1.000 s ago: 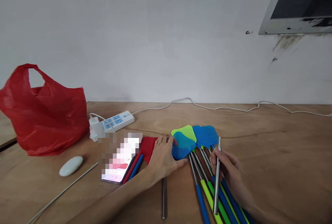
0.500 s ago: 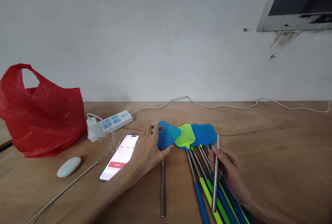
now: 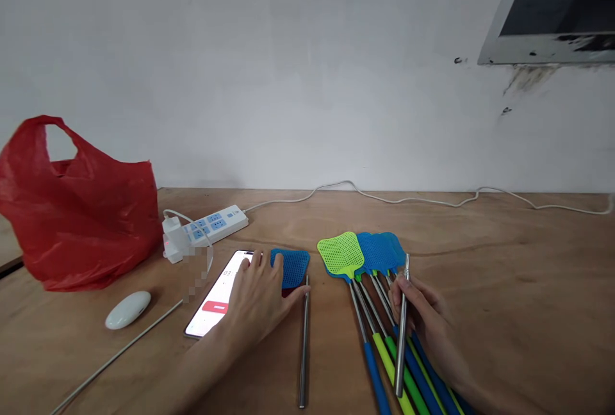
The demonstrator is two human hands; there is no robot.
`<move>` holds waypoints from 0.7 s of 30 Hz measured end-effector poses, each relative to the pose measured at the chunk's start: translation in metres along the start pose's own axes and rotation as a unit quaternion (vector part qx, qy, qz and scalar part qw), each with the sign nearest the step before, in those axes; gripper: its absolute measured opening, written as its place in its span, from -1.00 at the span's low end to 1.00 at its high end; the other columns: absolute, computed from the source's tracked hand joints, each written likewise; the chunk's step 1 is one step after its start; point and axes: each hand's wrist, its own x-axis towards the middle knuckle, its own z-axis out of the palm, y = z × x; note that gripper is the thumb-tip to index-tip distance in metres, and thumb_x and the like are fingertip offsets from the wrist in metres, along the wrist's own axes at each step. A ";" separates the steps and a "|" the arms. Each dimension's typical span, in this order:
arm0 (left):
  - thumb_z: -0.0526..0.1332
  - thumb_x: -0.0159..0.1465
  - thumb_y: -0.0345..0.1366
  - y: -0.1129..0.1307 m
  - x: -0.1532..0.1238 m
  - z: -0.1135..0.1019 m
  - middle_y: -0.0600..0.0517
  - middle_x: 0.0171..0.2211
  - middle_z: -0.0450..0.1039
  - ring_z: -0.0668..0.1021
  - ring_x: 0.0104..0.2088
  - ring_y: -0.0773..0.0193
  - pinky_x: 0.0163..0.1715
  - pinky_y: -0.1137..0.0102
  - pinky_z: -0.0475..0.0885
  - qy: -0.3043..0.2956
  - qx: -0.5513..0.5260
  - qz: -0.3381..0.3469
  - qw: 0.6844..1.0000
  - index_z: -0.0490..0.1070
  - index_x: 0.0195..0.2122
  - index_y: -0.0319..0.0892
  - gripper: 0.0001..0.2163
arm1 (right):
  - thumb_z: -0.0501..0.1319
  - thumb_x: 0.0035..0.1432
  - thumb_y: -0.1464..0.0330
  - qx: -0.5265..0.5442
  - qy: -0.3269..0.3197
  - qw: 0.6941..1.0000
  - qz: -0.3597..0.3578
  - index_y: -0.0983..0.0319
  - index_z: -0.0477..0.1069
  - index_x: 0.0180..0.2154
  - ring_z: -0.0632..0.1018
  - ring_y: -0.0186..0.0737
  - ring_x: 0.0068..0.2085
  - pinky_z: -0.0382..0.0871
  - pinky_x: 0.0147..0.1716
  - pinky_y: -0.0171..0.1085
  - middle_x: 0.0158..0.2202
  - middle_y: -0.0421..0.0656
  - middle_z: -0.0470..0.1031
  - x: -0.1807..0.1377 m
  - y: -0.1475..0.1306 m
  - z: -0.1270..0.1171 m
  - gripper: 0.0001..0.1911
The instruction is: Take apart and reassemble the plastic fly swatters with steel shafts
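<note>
My left hand (image 3: pixel 257 303) lies over a blue fly swatter head (image 3: pixel 291 267), fingers curved on it, beside a lit phone (image 3: pixel 218 301). A bare metal rod (image 3: pixel 303 344) lies just right of that hand. My right hand (image 3: pixel 425 325) pinches another metal rod (image 3: pixel 401 328) held nearly upright over a fan of fly swatters. The fan has a green head (image 3: pixel 342 253) and blue heads (image 3: pixel 379 252), with blue and green handles (image 3: pixel 384 364) running toward me.
A red plastic bag (image 3: pixel 79 210) stands at the left. A white power strip (image 3: pixel 206 226) with a cable (image 3: pixel 384 197) lies near the wall. A white mouse (image 3: pixel 127 309) and a thin rod (image 3: pixel 115 357) lie at the front left of the wooden table (image 3: pixel 519 287).
My left hand has carried a blue swatter head from the fan leftward and set it down by the phone. The right hand and its rod have stayed put.
</note>
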 end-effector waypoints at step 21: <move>0.09 0.23 -0.45 -0.010 -0.014 0.026 -0.15 0.06 0.46 0.49 0.02 -0.05 0.03 0.07 0.42 -0.021 -0.177 0.099 0.979 0.44 0.05 -0.16 -0.64 | 0.25 0.18 -0.03 0.004 0.017 1.000 -0.003 0.21 0.35 -0.55 0.20 -0.38 -0.60 0.05 -0.61 -0.35 -0.65 -0.30 0.21 0.004 0.000 -0.008 -0.51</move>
